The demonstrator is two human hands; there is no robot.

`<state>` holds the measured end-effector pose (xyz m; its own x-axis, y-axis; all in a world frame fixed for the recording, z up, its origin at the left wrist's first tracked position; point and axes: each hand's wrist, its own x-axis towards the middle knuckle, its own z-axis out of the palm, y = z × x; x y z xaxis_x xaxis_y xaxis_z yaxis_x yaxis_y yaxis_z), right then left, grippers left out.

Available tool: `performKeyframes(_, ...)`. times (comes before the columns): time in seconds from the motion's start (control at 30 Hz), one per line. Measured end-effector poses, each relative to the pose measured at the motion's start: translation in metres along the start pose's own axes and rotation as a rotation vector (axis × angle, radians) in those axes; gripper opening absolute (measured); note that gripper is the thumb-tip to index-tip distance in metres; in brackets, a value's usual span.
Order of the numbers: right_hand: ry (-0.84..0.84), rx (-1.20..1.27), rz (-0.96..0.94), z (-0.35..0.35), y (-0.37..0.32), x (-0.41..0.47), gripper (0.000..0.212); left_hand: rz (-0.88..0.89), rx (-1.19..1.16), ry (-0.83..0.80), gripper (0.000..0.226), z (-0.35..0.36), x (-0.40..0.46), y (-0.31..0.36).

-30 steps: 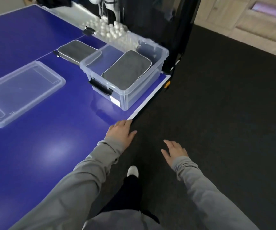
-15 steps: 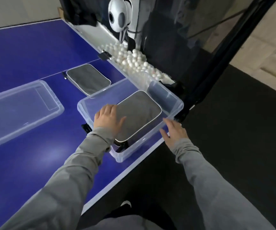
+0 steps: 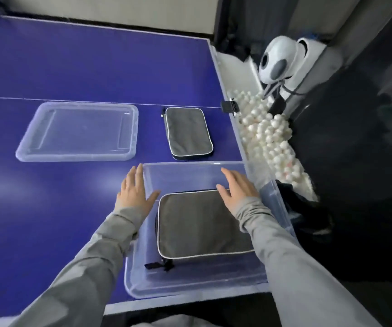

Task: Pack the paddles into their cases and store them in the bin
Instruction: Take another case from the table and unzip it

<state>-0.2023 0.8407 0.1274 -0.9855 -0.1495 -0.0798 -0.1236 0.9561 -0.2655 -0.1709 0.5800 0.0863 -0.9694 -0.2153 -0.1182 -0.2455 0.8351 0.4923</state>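
Scene was dim, lit by soft cool light. Broad pale sheen lay on blue counter [image 3: 48, 208] left of left hand [image 3: 135, 194]. Shadows were faint, diffuse. Whole frame was slightly soft from motion blur; white ball machine [image 3: 282, 60] at upper right was smeared. Wide-angle bend curved counter edges and stretched grey sleeves [image 3: 308, 279] at bottom corners. Right side fell into near-black.

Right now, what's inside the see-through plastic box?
One flat grey zipped case with white piping lies in the clear plastic bin, near the right hand. Whatever the case holds is hidden.
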Motion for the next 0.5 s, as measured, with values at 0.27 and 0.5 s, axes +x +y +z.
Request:
performKeyframes(0.27, 0.076, 0.032, -0.101, 0.000, 0.015, 0.097, 0.041, -0.096, -0.072, 0.026, 0.092, 0.007, 0.000, 0.006)
performKeyframes(0.5, -0.155, 0.144, 0.077, 0.030, 0.016, 0.194, 0.045, -0.087, -0.077, 0.044, 0.093, 0.005, 0.000, 0.008)
